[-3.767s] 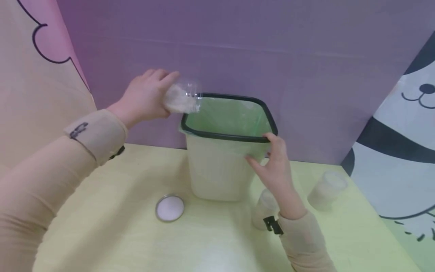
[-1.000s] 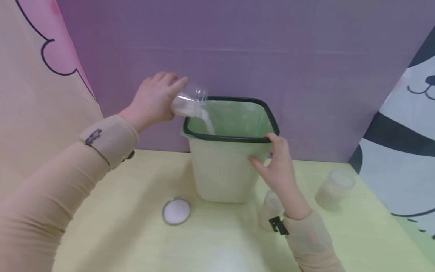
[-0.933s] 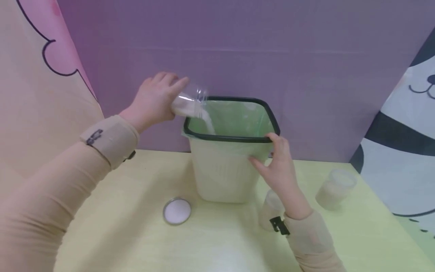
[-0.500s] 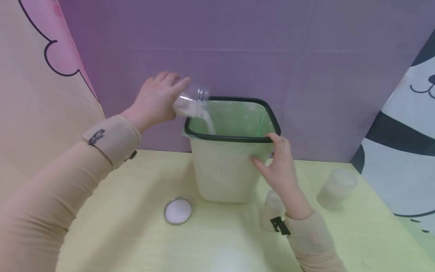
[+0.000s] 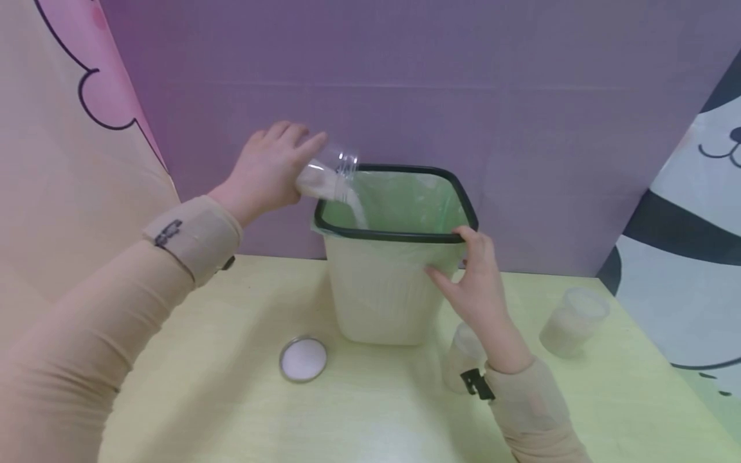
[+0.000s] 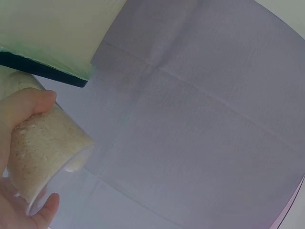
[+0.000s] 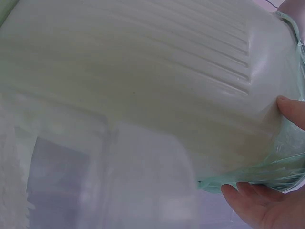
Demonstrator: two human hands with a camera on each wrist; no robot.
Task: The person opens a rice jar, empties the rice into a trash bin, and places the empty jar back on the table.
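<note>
My left hand (image 5: 272,170) grips a clear plastic jar (image 5: 321,180), tipped over the left side of a trash bin (image 5: 379,289). From its mouth a stream of white grains (image 5: 357,211) falls into the bin, which has a black rim and a green bag liner (image 5: 399,199). In the left wrist view, off-white grains also fill much of the jar (image 6: 47,143) beside my thumb. With fingers on the rim and thumb against the outer wall, my right hand (image 5: 477,289) holds the bin's front right corner. The bin's bottom is hidden.
A round lid (image 5: 303,359) with a white face lies on the pale yellow table (image 5: 231,399), left of the bin. Two more clear jars with pale contents stand at the right, one (image 5: 463,360) partly behind my right wrist, another (image 5: 573,321) farther right. A purple panel (image 5: 405,83) rises behind.
Compared with the oldest frame, the jar has tipped down and moved slightly right, and grains now stream out. In the last second little differs; the right hand stays on the rim.
</note>
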